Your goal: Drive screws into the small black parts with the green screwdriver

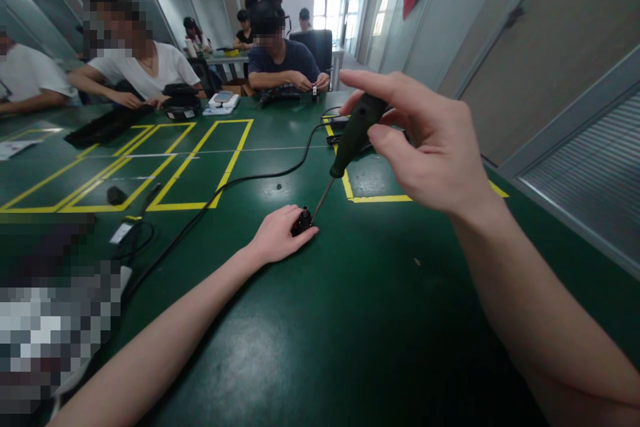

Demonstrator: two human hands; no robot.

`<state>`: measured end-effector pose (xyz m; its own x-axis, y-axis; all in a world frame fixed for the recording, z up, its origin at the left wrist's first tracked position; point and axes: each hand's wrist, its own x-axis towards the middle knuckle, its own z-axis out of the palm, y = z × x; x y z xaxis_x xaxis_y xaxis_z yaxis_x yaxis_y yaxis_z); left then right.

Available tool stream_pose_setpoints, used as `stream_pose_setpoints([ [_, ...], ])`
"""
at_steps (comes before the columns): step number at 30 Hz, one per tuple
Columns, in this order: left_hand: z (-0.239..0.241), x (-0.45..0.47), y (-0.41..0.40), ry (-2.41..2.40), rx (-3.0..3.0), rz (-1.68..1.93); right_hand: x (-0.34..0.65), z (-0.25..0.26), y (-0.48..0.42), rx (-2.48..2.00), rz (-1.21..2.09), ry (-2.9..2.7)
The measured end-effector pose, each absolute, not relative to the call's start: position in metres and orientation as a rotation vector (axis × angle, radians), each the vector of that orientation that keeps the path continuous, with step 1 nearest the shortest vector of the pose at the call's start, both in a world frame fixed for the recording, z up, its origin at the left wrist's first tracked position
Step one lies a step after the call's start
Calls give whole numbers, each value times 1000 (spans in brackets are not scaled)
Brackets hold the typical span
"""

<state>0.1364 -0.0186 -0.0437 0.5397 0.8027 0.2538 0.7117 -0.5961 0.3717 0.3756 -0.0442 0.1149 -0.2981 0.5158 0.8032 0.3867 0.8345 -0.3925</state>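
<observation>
My left hand (278, 235) rests on the green table (380, 320), its fingers closed round a small black cylindrical part (302, 220) that stands upright. My right hand (425, 143) is raised above the table and grips the dark green handle of a screwdriver (356, 133). The screwdriver slants down to the left, and its thin metal shaft ends at the side of the black part.
A black cable (235, 181) runs across the table towards a blurred area at the lower left. Yellow tape outlines (200, 147) mark the table top. A small black object (116, 195) lies at the left. Other people sit at the far end, working with their hands.
</observation>
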Motion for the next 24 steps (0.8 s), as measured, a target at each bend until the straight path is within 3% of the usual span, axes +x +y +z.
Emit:
stream_pose_setpoints([
  [10,-44,135,-19,1274,2543,605,379,112,-39,-829,-72,-1887],
  [24,-45,136,-19,1290,2548,601,376,112,-42,-864,-97,-1821],
])
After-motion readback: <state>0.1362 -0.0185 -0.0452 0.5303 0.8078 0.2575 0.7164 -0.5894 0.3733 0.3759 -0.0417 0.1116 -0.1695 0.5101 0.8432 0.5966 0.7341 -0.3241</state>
